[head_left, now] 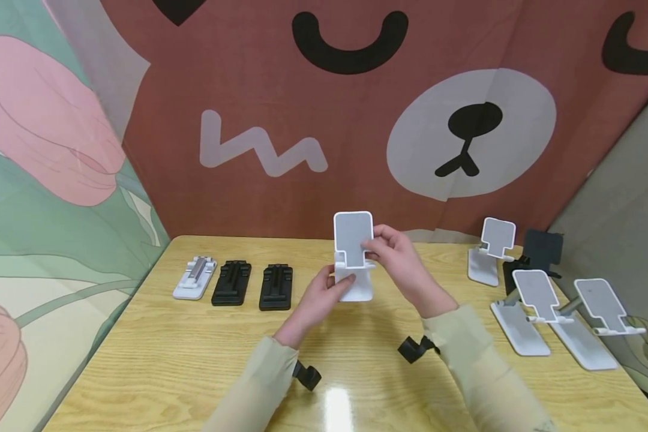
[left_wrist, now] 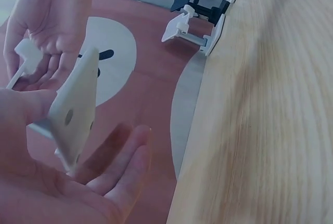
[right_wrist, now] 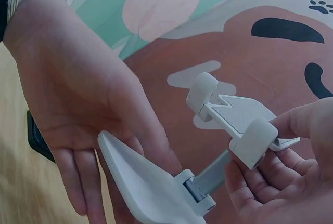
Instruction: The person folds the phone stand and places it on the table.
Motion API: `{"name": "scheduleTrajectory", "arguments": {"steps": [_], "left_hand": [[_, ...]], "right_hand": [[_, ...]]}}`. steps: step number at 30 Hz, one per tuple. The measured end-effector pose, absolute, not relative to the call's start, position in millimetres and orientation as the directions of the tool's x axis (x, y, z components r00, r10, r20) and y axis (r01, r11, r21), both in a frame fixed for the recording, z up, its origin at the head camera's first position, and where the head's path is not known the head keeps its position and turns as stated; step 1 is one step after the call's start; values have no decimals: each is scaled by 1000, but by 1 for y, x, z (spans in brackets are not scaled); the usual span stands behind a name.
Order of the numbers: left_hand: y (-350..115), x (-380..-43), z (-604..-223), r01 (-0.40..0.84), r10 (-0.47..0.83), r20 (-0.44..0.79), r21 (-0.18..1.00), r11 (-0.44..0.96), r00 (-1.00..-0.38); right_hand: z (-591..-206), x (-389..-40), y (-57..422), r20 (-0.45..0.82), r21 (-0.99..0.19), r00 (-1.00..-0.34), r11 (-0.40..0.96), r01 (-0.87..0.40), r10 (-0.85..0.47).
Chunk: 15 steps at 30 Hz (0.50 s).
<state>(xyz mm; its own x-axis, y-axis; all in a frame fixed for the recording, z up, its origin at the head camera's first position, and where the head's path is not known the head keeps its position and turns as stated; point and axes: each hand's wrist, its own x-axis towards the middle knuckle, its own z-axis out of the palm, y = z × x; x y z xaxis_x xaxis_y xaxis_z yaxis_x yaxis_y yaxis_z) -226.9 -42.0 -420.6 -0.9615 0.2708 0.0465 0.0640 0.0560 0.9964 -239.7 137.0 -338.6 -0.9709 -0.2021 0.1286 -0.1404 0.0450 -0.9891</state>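
Observation:
Above the table, a white phone stand with a grey pad is unfolded between my two hands. My left hand holds its base low down, the thumb across the front. In the left wrist view the underside of that base shows small round feet. With thumb and fingers my right hand pinches the right edge of the upper plate. The right wrist view shows the grey hinged arm extended between the base and the plate, whose two white lips face the camera.
On the left of the table lie a folded white stand and two folded black stands. Several unfolded stands stand at the right: white ones and a black one. A printed cloth hangs behind the table.

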Motion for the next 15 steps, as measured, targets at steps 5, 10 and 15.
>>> {"name": "scheduleTrajectory", "arguments": {"steps": [5,10,15], "left_hand": [[-43,-224,-420,109,269,80,989,96,-960],[-44,-224,-420,132,272,99,986,105,-957],[-45,-225,-422,128,275,107,990,62,-955]], "right_hand": [[-340,-237,134,120,-991,-964,28,-130,-235],[-342,-237,133,127,-988,-964,55,-143,-233],[-342,-238,133,143,-973,-969,149,-174,-200]]}}
